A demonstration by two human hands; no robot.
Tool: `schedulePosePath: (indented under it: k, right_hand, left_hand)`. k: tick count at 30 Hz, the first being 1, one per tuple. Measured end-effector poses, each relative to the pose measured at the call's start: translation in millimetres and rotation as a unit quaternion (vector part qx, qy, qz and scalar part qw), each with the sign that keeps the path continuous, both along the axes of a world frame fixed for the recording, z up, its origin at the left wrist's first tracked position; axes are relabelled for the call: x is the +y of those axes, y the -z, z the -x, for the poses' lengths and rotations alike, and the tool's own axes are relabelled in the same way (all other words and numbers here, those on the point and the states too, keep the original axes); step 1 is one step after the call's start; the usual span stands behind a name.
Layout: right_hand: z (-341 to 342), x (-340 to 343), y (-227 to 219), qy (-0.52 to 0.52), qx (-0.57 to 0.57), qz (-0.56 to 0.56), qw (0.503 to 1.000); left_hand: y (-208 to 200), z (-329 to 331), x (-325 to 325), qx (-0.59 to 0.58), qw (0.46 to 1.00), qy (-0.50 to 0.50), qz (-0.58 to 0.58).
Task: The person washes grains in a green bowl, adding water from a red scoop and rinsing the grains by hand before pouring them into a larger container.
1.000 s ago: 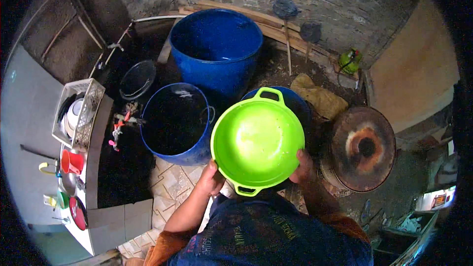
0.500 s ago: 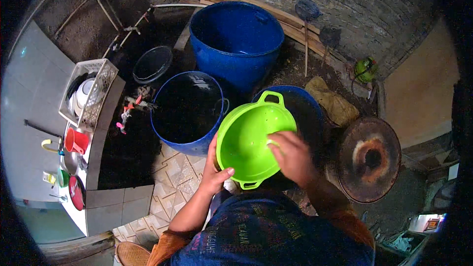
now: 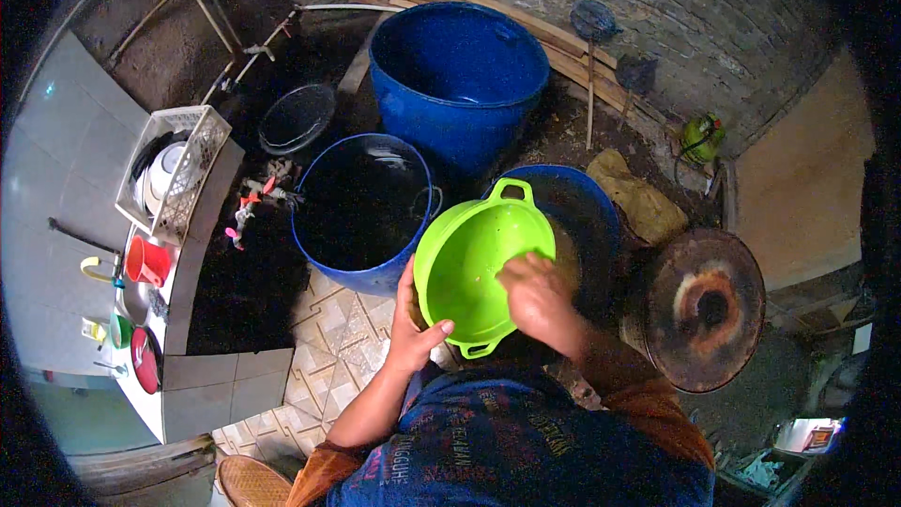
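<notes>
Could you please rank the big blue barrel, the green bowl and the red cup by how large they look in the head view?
1. big blue barrel
2. green bowl, though it is nearer the camera
3. red cup

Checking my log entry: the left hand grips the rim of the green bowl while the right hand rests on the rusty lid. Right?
Not quite. In the head view the left hand does grip the green bowl by its rim, but the right hand is inside that bowl, not on the rusty lid.

A rough brick wall (image 3: pixel 657 9) closes the far side, with wooden planks (image 3: pixel 563 47) leaning along its foot. The floor is dark earth, with patterned tiles (image 3: pixel 338 338) nearer. A grey tiled table (image 3: pixel 66 188) stands left, dimly lit.
</notes>
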State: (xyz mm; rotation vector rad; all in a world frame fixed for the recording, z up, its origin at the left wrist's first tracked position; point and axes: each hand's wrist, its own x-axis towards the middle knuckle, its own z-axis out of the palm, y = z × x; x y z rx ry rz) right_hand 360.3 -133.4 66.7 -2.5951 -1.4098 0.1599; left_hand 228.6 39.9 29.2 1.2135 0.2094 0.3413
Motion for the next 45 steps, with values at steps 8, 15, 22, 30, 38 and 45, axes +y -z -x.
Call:
schedulePosePath:
  k: [8,15,22,30,38,45]
  right_hand:
    - [-20,15,-4,0.035,-0.185,-0.072,0.979]
    - [-12,14,34,0.002,-0.169,0.000,0.986]
    - [13,20,43,-0.073,0.018,-0.080,0.994]
    - [-9,22,21,-0.032,-0.022,-0.042,0.998]
    - [-17,38,51,-0.001,-0.231,-0.028,0.973]
    - [5,31,78,-0.015,-0.103,-0.023,0.994]
  left_hand:
    - [-3,-2,2,-0.009,1.000,-0.003,-0.013]
    - [-1,0,1,-0.002,0.999,-0.006,-0.039]
    - [8,5,3,0.001,0.999,-0.042,-0.023]
    - [10,11,2,0.011,0.998,-0.056,-0.001]
    - [9,10,0,0.010,0.999,-0.049,-0.021]
    - [20,20,-2,0.048,0.997,-0.064,-0.014]
